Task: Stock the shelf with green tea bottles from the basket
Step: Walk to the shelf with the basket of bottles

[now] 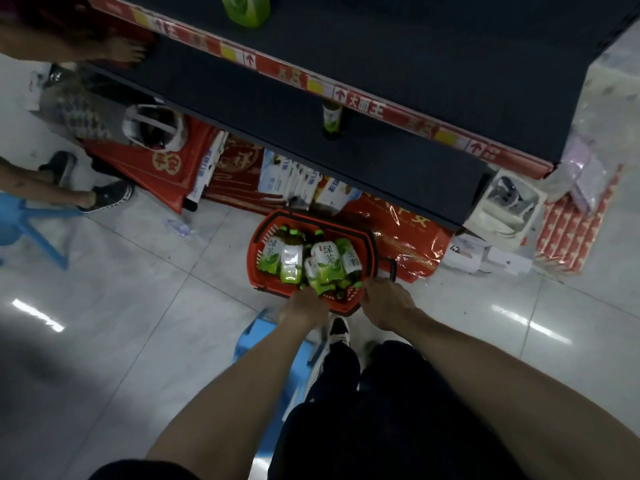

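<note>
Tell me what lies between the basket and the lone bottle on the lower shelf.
Head view: the dark shelf board under the bottle, then white-and-blue boxes standing just behind the basket.

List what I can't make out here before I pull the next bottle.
Left hand, head view: fingers hidden under its own back; grip on a bottle unclear.
Right hand: fingers curl under at the basket rim; hold unclear.
Basket bottles: piled, lower ones covered; count unknown.
Top-shelf bottle: cut off by the frame's top edge.
</note>
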The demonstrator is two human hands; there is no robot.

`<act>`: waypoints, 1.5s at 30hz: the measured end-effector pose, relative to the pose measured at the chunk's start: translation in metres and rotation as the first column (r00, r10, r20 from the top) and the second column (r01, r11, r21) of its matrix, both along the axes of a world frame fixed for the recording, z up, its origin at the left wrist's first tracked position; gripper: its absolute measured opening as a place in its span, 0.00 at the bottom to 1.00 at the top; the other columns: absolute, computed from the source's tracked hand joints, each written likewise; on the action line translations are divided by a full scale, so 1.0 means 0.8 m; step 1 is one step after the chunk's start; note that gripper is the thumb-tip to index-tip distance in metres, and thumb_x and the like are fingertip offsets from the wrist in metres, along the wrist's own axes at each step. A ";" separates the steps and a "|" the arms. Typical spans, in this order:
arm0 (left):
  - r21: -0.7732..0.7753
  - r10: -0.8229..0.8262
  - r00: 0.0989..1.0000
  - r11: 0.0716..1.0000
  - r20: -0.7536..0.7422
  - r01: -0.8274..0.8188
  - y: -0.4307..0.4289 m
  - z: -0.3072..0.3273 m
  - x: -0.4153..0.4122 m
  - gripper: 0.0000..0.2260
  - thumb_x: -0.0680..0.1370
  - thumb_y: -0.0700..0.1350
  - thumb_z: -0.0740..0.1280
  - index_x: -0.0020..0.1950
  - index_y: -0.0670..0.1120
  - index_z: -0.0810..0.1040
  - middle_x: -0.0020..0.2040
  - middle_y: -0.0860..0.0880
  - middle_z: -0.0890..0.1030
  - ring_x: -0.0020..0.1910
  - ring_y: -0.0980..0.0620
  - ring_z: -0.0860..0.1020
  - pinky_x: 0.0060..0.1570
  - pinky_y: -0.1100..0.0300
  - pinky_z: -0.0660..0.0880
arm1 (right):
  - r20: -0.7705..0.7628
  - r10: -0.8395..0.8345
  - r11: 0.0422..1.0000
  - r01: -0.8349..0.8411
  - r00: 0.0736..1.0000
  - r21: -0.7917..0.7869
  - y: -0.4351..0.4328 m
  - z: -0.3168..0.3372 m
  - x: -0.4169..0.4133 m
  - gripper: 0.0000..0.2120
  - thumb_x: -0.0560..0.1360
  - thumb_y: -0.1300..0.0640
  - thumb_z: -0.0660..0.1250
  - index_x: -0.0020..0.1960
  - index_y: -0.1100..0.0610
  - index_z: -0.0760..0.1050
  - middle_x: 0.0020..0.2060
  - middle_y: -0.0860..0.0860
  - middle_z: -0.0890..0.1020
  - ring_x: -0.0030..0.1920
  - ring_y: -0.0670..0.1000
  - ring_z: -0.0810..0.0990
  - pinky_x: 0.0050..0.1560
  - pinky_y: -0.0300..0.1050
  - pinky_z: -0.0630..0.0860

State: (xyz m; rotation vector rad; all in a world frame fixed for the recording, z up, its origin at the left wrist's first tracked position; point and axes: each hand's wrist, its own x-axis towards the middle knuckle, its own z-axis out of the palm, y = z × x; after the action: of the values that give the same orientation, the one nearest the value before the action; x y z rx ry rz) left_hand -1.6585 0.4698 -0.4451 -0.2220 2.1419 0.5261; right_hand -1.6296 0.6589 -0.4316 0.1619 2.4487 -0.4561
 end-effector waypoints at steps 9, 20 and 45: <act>-0.045 0.113 0.991 0.992 -0.066 -0.116 0.013 0.000 -0.086 0.16 0.84 0.47 0.63 0.65 0.39 0.81 0.63 0.39 0.82 0.62 0.39 0.80 0.58 0.51 0.76 | 0.009 0.087 0.995 -0.087 0.996 -0.043 0.010 -0.010 -0.122 0.17 0.81 0.52 0.58 0.66 0.56 0.75 0.61 0.56 0.81 0.57 0.58 0.82 0.55 0.50 0.79; -0.155 0.166 0.981 0.971 -0.097 -0.180 0.014 0.016 -0.139 0.18 0.81 0.52 0.58 0.61 0.43 0.80 0.53 0.44 0.83 0.50 0.43 0.83 0.51 0.48 0.83 | 0.024 0.145 0.984 -0.141 0.989 -0.112 0.026 -0.019 -0.198 0.16 0.81 0.48 0.59 0.63 0.55 0.76 0.61 0.53 0.80 0.58 0.56 0.80 0.54 0.48 0.77; 0.016 -0.334 0.942 0.942 -0.027 0.334 -0.152 -0.071 -0.358 0.14 0.81 0.52 0.60 0.56 0.48 0.81 0.57 0.44 0.84 0.55 0.41 0.82 0.56 0.47 0.81 | 0.102 -0.317 0.948 0.318 0.943 0.001 -0.157 -0.071 -0.294 0.21 0.82 0.49 0.60 0.74 0.53 0.69 0.67 0.54 0.76 0.65 0.58 0.77 0.64 0.53 0.76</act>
State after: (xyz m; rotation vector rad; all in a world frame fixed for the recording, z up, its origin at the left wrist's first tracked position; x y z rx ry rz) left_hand -1.9447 0.3484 -0.5022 0.1601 2.1366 0.3527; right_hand -1.8647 0.5334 -0.4882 0.5665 2.3243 -0.5907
